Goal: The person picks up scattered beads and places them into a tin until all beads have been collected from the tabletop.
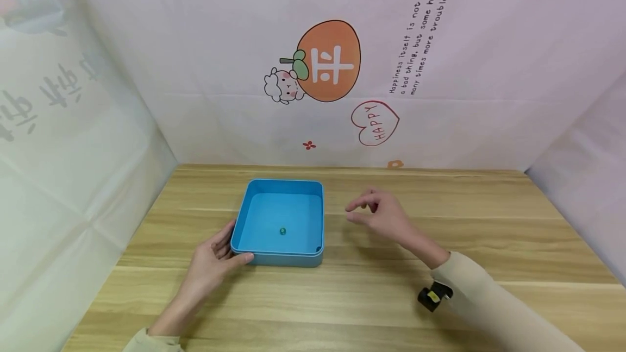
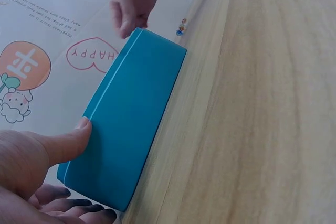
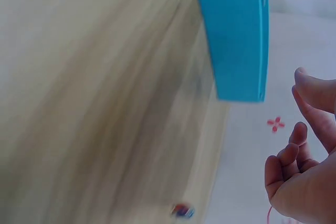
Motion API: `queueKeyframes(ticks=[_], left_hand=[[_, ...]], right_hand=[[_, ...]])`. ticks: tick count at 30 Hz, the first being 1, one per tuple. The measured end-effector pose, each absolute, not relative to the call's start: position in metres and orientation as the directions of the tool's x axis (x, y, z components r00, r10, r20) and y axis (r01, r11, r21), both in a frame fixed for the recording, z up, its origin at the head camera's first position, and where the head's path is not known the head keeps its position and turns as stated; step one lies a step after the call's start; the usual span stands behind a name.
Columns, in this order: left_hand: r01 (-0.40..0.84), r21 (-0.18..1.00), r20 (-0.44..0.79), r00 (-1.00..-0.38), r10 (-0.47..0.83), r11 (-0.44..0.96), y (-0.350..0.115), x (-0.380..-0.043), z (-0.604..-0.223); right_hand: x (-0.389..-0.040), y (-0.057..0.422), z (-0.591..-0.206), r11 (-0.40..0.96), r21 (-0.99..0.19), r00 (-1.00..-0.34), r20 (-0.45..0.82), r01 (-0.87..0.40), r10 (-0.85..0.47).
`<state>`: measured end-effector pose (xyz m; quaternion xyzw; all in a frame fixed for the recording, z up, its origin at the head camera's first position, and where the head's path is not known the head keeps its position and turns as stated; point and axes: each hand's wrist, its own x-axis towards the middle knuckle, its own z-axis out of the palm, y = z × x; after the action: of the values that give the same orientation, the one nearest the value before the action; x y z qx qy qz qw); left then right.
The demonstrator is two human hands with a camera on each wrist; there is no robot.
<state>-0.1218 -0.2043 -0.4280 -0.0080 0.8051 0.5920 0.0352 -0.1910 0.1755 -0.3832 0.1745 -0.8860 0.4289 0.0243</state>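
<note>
A shallow blue square box [image 1: 288,259] stands on the wooden table. Inside it lies one small green marble [image 1: 282,231], and a small dark thing [image 1: 319,249] sits in its front right corner. My left hand [image 1: 207,266] grips the box's front left corner, thumb on the front wall and fingers along the left side. To the right of the box, my right hand [image 1: 383,215] hovers with thumb and forefinger apart and nothing visible between them. In the left wrist view, several coloured marbles [image 2: 182,27] rest on the table beyond the box; they are blurred in the right wrist view.
A white printed cloth [image 1: 210,69] hangs behind the table and along both sides. The wooden tabletop [image 1: 464,211] stretches to the right of the box. A black wrist camera [image 1: 430,297] is strapped at the right sleeve.
</note>
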Motion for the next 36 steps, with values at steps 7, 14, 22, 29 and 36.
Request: queueKeyframes(ticks=[7, 14, 22, 29, 36], left_hand=[[-0.03, 0.962, -0.043, -0.998, 0.041, 0.27, -0.205, -0.121, -0.426], [-0.066, 0.958, -0.076, -0.997, 0.024, 0.28, -0.204, -0.121, -0.425], [-0.072, 0.957, -0.082, -0.996, 0.023, 0.282, -0.203, -0.12, -0.425], [-0.072, 0.958, -0.08, -0.997, 0.017, 0.276, -0.203, -0.12, -0.425], [-0.075, 0.961, -0.082, -0.996, 0.018, 0.266, -0.203, -0.121, -0.426]], right_hand=[[-0.181, 0.211, -0.388, 0.546, -0.79, -0.957, 0.186, -0.28, -0.222], [-0.179, 0.241, -0.392, 0.545, -0.794, -0.963, 0.202, -0.269, -0.181], [-0.18, 0.267, -0.396, 0.583, -0.789, -0.981, 0.145, -0.195, -0.132], [-0.186, 0.284, -0.407, 0.621, -0.766, -0.986, 0.128, -0.168, -0.109], [-0.191, 0.294, -0.416, 0.658, -0.741, -0.991, 0.078, -0.134, -0.113]])
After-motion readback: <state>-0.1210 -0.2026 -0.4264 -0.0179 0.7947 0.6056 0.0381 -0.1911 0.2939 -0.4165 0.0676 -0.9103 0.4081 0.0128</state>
